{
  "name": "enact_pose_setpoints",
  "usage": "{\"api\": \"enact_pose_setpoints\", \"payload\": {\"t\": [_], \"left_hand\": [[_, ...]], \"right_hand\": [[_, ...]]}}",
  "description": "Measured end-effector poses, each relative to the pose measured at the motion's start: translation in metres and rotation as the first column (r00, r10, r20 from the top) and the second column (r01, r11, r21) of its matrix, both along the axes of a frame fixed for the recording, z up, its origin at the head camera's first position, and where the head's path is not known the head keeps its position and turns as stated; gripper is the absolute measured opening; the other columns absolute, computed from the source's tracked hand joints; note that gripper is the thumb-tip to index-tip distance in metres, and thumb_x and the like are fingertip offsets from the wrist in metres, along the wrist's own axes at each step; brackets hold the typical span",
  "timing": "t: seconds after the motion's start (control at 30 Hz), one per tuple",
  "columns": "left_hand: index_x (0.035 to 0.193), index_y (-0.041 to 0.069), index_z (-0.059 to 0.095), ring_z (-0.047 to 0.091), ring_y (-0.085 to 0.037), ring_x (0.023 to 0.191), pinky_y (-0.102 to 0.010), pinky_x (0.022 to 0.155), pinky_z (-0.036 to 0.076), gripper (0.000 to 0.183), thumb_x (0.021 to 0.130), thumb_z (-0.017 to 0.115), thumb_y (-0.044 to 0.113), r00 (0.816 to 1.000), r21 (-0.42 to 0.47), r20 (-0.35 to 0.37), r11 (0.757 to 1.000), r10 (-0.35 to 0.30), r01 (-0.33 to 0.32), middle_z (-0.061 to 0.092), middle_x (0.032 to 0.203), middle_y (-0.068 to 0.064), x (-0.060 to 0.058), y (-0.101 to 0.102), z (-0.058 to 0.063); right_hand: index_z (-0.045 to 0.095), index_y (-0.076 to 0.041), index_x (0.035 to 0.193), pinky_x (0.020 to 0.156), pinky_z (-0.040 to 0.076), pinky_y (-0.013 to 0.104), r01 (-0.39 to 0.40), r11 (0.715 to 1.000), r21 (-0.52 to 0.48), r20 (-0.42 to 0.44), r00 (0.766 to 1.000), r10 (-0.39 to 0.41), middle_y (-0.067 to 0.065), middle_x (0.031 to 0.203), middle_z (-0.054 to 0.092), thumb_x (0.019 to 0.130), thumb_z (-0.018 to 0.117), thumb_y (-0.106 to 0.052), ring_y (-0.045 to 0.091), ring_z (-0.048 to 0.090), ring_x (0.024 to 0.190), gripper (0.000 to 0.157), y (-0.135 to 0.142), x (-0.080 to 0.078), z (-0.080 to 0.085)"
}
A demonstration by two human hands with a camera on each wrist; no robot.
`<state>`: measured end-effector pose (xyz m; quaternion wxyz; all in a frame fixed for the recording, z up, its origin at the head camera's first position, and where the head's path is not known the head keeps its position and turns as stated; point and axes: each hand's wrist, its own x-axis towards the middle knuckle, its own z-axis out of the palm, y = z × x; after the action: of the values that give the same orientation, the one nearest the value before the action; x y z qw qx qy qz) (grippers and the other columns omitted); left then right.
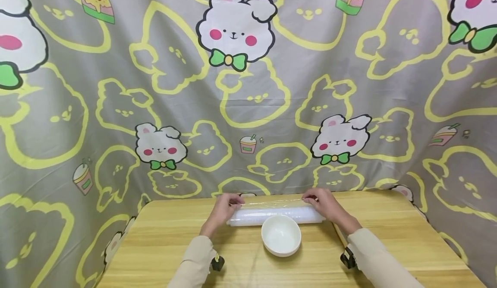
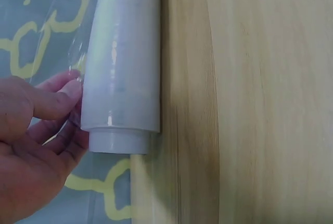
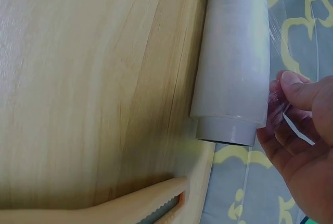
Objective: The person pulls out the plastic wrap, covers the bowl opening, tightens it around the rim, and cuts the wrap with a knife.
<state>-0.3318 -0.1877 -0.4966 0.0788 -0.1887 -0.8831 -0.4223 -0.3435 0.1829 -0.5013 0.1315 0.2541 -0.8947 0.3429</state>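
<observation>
A roll of cling film (image 1: 272, 216) lies crosswise on the wooden table, its white core showing at the ends. My left hand (image 1: 226, 206) pinches the loose edge of the clear film between thumb and fingers, just behind the roll's left end. At the other end, my right hand (image 1: 323, 202) pinches the same edge, where the film is bunched at the fingertips (image 3: 291, 81). Between the hands the film (image 1: 272, 202) stretches as a thin sheet along the roll's far side. In front of the roll stands a white bowl (image 1: 281, 236), with nothing visible inside.
Under the right forearm lies a tan, long-handled tool (image 3: 151, 195) with a grey serrated strip. The wooden table (image 1: 163, 245) ends just behind the hands, where a grey patterned cloth (image 1: 248, 106) hangs. More cloth hangs at both sides.
</observation>
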Motion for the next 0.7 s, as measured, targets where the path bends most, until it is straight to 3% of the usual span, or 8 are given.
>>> {"api": "enact_pose_setpoints", "payload": {"t": [0.33,0.7], "left_hand": [[0.091,-0.003,0.078,0.071,-0.025,0.083,-0.029,0.072,0.061,0.014,0.088,0.069,-0.014,0.995,0.066,-0.013,0.993,0.104,-0.103,0.076,0.094,-0.014,-0.0001,0.0015,0.0014],[0.085,-0.002,0.076,0.07,-0.023,0.081,-0.032,0.071,0.06,0.012,0.092,0.069,-0.008,0.995,0.026,0.009,0.995,0.099,-0.1,0.074,0.09,-0.012,-0.0044,0.0058,0.0084]], "right_hand": [[0.078,-0.005,0.095,0.072,0.061,0.026,-0.029,1.0,-0.004,0.031,0.999,0.029,0.003,0.092,0.075,0.093,0.071,0.0,0.017,0.069,0.083,0.009,-0.0007,-0.0021,0.0029],[0.077,-0.003,0.099,0.071,0.06,0.028,-0.01,1.0,-0.015,0.072,0.997,0.011,0.003,0.091,0.074,0.095,0.068,0.001,0.016,0.068,0.083,0.01,0.0016,-0.0038,0.0087]]}}
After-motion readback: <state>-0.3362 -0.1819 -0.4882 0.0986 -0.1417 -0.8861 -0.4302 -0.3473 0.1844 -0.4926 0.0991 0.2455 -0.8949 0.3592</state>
